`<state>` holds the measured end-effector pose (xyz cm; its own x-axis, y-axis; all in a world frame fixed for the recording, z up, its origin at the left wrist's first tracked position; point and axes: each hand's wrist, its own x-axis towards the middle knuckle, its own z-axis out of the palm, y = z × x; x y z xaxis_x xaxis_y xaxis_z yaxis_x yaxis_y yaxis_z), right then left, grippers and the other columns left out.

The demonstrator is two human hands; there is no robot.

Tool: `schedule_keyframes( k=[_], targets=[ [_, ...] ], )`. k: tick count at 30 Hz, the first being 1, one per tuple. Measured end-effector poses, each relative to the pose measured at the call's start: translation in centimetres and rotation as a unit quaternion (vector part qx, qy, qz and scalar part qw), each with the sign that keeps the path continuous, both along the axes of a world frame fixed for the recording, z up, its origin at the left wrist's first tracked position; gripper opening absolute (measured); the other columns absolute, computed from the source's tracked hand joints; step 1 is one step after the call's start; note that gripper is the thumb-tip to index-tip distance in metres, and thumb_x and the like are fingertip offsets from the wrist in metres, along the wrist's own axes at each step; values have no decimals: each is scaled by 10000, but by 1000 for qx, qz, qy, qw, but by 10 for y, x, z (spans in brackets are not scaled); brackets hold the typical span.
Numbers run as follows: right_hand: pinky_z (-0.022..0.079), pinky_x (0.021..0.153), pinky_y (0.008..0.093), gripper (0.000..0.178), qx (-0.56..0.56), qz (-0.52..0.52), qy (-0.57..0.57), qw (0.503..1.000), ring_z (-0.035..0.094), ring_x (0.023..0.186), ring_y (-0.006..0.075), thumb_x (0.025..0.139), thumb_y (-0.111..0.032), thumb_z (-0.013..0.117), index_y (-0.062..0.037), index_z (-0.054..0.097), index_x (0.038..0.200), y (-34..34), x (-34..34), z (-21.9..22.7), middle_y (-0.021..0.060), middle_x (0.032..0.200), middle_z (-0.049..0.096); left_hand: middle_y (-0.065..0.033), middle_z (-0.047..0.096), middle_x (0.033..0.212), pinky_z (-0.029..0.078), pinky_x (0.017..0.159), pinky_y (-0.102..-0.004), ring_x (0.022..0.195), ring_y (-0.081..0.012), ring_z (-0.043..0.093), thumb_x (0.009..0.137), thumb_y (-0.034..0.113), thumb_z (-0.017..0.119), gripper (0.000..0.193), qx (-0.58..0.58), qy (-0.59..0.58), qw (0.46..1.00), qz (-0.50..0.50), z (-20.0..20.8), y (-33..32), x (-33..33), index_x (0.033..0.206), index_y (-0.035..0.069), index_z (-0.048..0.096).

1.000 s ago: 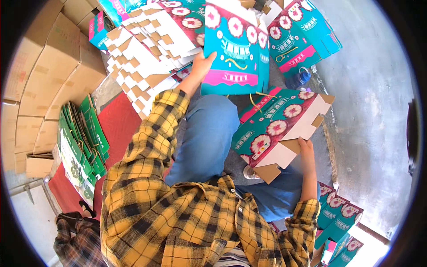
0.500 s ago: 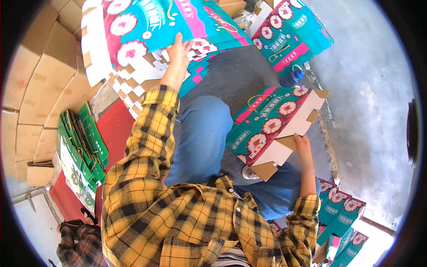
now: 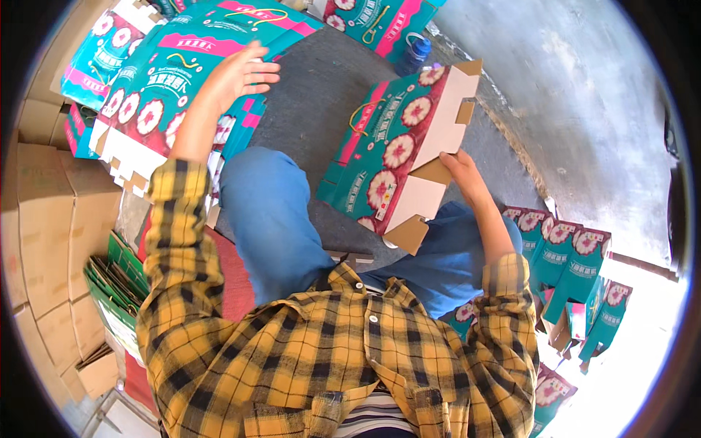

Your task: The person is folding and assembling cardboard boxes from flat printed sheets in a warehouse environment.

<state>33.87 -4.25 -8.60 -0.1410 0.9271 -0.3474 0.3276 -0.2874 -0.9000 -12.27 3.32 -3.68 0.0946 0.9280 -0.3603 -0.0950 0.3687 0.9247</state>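
Teal and maroon cardboard made up the carton [image 3: 394, 142] that the person's right hand [image 3: 467, 179] held over the grey floor [image 3: 310, 102], between the raised left knee and the floor's right edge along the wall. Its long axis ran from a near end by the right leg to a far end that leaned rightward, toward the wall. White and tan flaps opened along the right long side, while the pink band and the yellow cord handle [image 3: 361, 117] lay on the left side. The right fingers were closed on the flapped edge, near its middle, with the thumb uppermost. The left hand [image 3: 230, 80] was over a stack of flat cartons [image 3: 168, 95] at the floor's far left; its fingers were spread wide and pointed right, and whether they touched the top carton could not be told. A blue bottle [image 3: 415, 55] stood near the carton's far end, close to the floor's right edge, just beside another teal carton [image 3: 380, 25]. More teal cartons [image 3: 569, 255] stood in a row at the near right. Green folded packaging [image 3: 120, 277] lay near the red mat [image 3: 234, 274], with brown boxes [image 3: 44, 219] piled along the left.
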Motion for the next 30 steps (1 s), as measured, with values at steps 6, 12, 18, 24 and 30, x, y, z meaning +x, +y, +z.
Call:
schedule_keyframes(
  k=[6,12,18,24,30],
  targets=[
    [453,847,285,395,-47,16,34,998,572,978,155,862,-144,544,22,506,1219,0,-7,12,91,1072,617,-73,615,1001,478,789,-264,903,-113,591,916,224,584,384,216,183,925,-253,71,-95,118,1243,31,518],
    [470,802,266,379,38,59,57,996,587,920,143,837,-92,541,12,530,1201,13,-6,-2,81,1023,629,-158,605,1122,486,800,-309,930,-203,621,877,291,625,452,302,232,917,-120,19,-85,146,1219,12,530],
    [479,758,266,328,93,163,-31,982,591,848,121,851,-81,537,-4,563,1168,45,-16,71,46,945,642,-181,556,1207,423,940,-362,1096,-273,554,839,369,658,549,410,391,806,171,-1,-43,81,1210,-18,538],
    [483,752,368,250,319,331,-415,785,596,892,346,806,-32,560,-104,614,1040,70,-42,135,150,947,637,-179,535,1250,398,974,-345,1161,-251,513,808,381,692,585,403,342,825,203,31,-50,52,1211,-16,542],
    [482,734,414,205,395,430,-422,694,606,850,328,770,-29,542,-136,629,922,74,-75,147,116,894,633,-216,557,1161,443,912,-426,1075,-367,549,715,537,676,760,338,370,825,-260,-5,-80,118,1228,0,517]
  ],
)
